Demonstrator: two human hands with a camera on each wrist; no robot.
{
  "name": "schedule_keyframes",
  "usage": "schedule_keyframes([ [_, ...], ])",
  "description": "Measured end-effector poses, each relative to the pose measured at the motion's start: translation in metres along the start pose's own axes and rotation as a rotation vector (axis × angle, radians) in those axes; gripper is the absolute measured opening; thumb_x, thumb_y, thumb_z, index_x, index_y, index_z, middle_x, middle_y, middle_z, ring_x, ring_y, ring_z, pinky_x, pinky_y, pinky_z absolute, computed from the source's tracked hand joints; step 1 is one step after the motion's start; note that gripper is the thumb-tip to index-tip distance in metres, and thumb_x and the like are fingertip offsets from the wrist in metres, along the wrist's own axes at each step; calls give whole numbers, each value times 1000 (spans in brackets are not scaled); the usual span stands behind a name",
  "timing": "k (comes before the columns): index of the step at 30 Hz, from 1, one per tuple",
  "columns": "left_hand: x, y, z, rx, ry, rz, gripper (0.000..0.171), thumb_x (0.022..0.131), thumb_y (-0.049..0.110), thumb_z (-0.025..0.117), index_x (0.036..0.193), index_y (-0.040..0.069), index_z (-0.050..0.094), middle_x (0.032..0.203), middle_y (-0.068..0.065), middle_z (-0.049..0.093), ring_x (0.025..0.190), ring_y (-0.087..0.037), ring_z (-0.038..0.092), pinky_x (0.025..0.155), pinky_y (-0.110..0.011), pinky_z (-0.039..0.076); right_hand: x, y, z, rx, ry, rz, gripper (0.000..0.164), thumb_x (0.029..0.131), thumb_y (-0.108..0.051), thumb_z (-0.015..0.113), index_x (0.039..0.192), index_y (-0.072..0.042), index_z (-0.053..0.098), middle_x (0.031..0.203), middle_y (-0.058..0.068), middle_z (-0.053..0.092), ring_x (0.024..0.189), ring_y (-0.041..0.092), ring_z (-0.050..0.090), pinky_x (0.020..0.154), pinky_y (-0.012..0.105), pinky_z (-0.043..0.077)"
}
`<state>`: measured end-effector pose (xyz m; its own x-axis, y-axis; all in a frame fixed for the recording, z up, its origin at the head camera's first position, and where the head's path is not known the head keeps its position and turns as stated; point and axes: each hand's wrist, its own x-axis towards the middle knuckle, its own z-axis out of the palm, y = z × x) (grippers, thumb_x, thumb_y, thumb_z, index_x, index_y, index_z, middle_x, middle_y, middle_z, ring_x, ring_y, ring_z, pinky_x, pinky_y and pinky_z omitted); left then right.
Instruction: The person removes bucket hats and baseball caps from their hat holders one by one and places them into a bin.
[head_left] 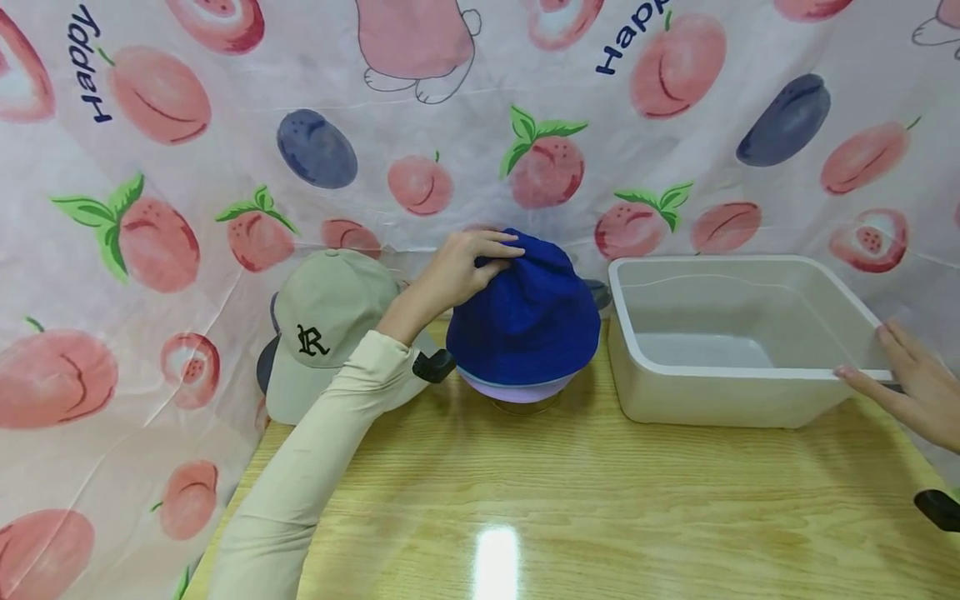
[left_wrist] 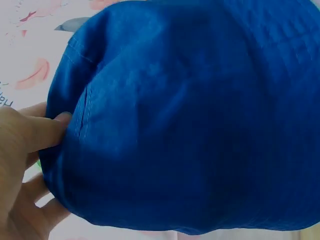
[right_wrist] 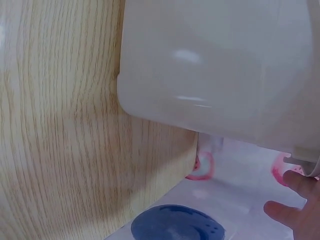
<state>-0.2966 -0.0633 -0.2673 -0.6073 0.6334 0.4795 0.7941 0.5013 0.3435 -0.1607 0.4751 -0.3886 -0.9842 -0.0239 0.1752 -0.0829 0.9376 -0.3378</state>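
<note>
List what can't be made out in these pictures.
- Head: most of the lilac layer, covered by the blue hat.
- Head: most of the dark piece, behind the pale cap.
- Right wrist: most of the right hand, cut off by the right edge.

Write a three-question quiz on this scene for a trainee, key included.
1. Which hand pinches the top of the blue hat?
2. True or false: in the head view, the lettered cap stands left of the blue hat and the bin right of it.
3. What colour is the edge showing beneath the blue hat? A) orange B) pale lilac C) black

Key:
1. The left hand.
2. True.
3. B.
</note>
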Motion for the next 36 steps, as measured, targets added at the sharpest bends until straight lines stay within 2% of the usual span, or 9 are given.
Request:
schedule_keyframes([
  [3, 3, -2, 0, -21, 53, 9, 20, 88, 1, 64, 104, 8, 74, 110, -11, 68, 113, -24, 58, 98, -29, 41, 0, 0, -1, 9, -4, -6, 90, 95, -38, 50, 143, 9, -11, 147, 32, -18, 132, 55, -12, 100, 67, -7],
  [7, 4, -3, 0, -19, 93, 12, 18, 87, 0, 64, 100, 6, 75, 103, -12, 70, 103, -23, 64, 90, -29, 47, 0, -1, 0, 3, -6, 2, 91, 95, -39, 50, 144, 7, -13, 148, 32, -18, 133, 54, -11, 100, 67, -5],
  [21, 6, 2, -1, -29, 207, 60, 23, 85, -10, 60, 99, 1, 74, 100, -14, 70, 99, -24, 66, 86, -30, 50, 2, 1, 1, 11, -3, -1, 91, 95, -38, 51, 144, 6, -12, 148, 30, -19, 133, 53, -11, 99, 68, -5],
  [31, 16, 12, -19, -64, 336, 78, 17, 85, -4, 65, 97, 3, 75, 98, -14, 71, 94, -22, 67, 85, -27, 50, 0, -1, 1, 5, -12, 20, 90, 96, -41, 48, 145, 4, -13, 149, 28, -19, 133, 51, -13, 98, 68, -3],
  [36, 22, 23, -25, -41, 340, 81, 16, 86, 0, 65, 99, 5, 75, 99, -12, 71, 96, -19, 67, 86, -24, 49, -2, -2, 1, -6, -9, 31, 90, 96, -42, 47, 145, 3, -14, 149, 27, -19, 133, 51, -12, 98, 69, -1],
])
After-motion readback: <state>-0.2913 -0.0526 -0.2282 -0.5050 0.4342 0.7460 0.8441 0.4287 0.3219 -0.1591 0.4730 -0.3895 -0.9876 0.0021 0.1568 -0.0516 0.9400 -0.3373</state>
